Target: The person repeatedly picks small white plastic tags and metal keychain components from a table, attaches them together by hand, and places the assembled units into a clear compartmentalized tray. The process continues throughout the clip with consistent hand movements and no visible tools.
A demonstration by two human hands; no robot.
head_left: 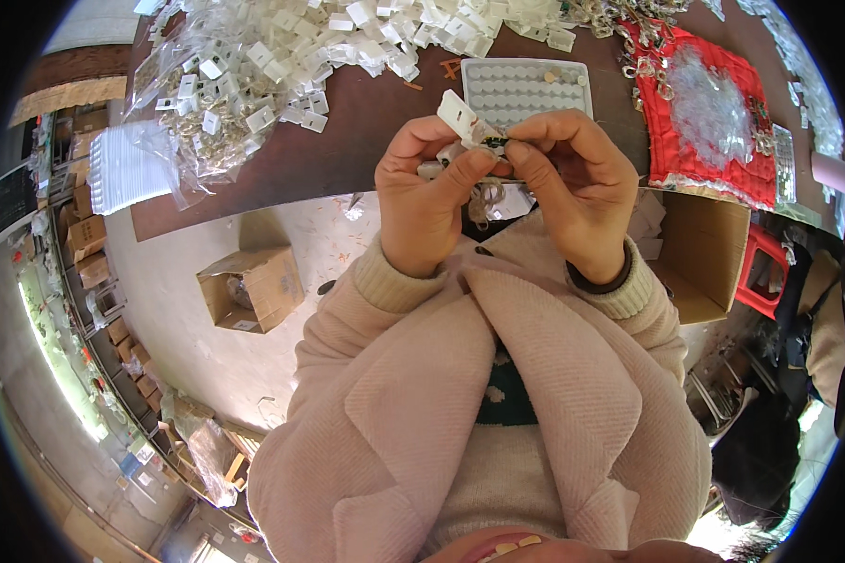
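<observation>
My left hand (418,202) is closed on a small white plastic housing (460,117) that juts up from between thumb and fingers. Opposite it, my right hand (582,192) pinches at the housing's lower end, where a tiny dark green part shows. The fingertips cover most of what is between them, so I cannot tell exactly what the right one grips. A small coil of pale cable (485,200) hangs below the fingers. Both hands are close together over the table's near edge, in front of a white tray (526,63) with rows of pockets.
A big heap of white plastic pieces (282,61) covers the back left of the brown table (376,103). Stacked white strips (127,167) lie at its left edge. A red cloth (662,155) carries clear filaments on the right. Cardboard boxes (277,281) and a red stool (765,272) stand below.
</observation>
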